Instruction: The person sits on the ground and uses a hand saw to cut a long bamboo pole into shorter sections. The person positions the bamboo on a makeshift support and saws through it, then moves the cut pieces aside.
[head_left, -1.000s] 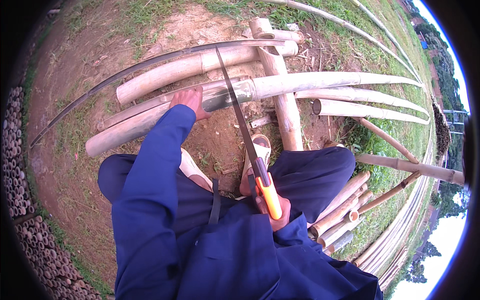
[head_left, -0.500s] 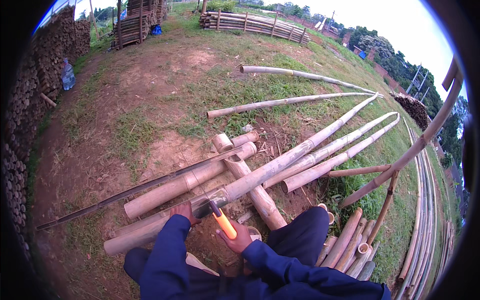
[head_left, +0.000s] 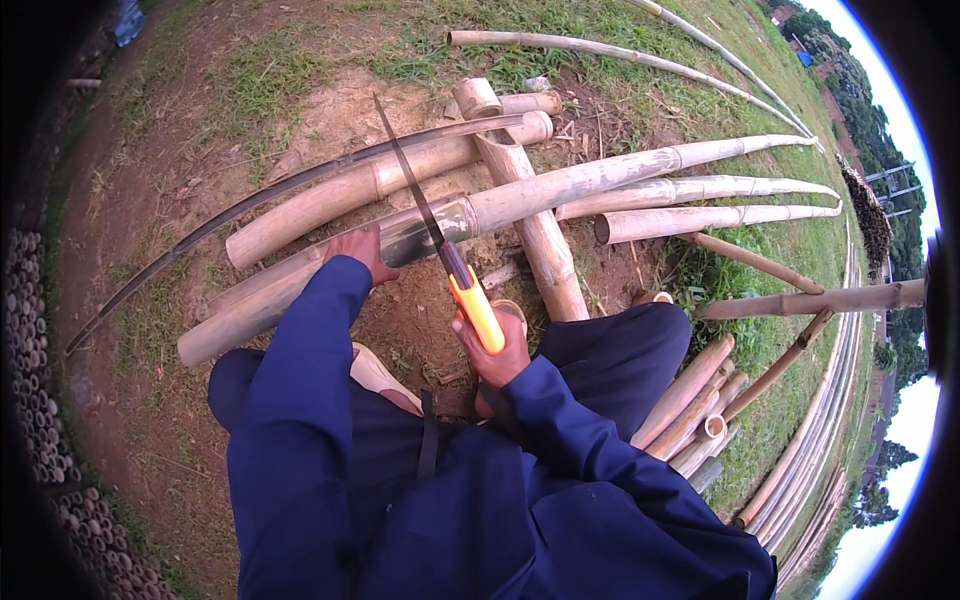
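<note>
My right hand [head_left: 496, 352] is closed around the orange-yellow handle of a hand saw [head_left: 424, 205]. The dark tapering blade crosses a long bamboo pole [head_left: 560, 190], its tip reaching past the far side; whether its teeth sit in a cut I cannot make out. To the left of the blade, my left hand [head_left: 358, 250] grips the top of the same pole, fingers wrapped over it. Under the pole, a thick notched bamboo piece [head_left: 535, 235] lies crosswise. Just beyond are another thick bamboo length [head_left: 330, 205] and a thin dark split strip [head_left: 215, 225].
More bamboo poles [head_left: 690, 215] stretch away to the right. Short cut pieces [head_left: 690, 400] lie by my right knee, near a slanting pole frame [head_left: 810, 300]. Stacked bamboo ends [head_left: 30, 330] line the left edge, and long poles [head_left: 810, 440] lie at far right.
The view has tipped downward, so the scene sits higher. More of the saw blade's side now shows across the pole. My left hand keeps its hold on the pole.
</note>
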